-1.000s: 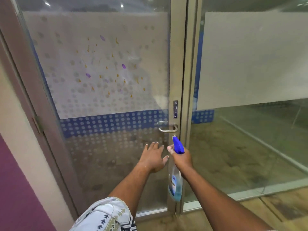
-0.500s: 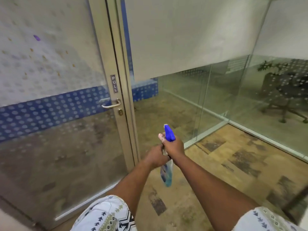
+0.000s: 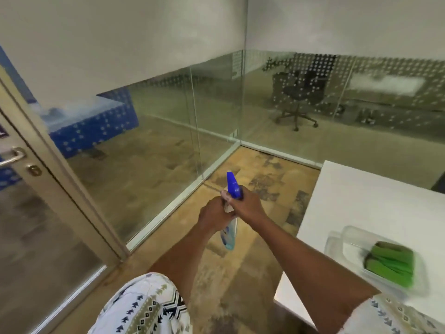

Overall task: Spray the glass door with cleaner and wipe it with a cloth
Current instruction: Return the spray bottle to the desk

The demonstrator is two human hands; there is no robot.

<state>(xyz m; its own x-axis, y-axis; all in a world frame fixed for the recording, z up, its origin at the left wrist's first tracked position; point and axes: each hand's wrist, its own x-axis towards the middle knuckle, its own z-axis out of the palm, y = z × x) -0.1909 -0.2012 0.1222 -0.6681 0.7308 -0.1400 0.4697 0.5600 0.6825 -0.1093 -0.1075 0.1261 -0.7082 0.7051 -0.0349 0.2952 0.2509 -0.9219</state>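
Note:
A spray bottle (image 3: pixel 229 235) with a blue trigger head and pale blue liquid hangs in front of me over the floor. My right hand (image 3: pixel 248 205) grips its neck just under the trigger. My left hand (image 3: pixel 214 216) is closed around the bottle's upper body right beside it. The glass door (image 3: pixel 36 237) with its metal frame and lever handle (image 3: pixel 13 156) stands at the far left, apart from both hands. A folded green cloth (image 3: pixel 391 262) lies in a clear plastic tray (image 3: pixel 346 235) on the white table at the right.
A white table (image 3: pixel 361 196) fills the lower right. Fixed glass partitions (image 3: pixel 168 131) run from the door frame to a corner ahead. Behind them stands a black office chair (image 3: pixel 298 97). The floor between door and table is patterned brown carpet (image 3: pixel 260 179).
My view has swung right, away from the door, bringing the table and green cloth into sight. My left hand left the door glass and closed on the bottle beside my right hand.

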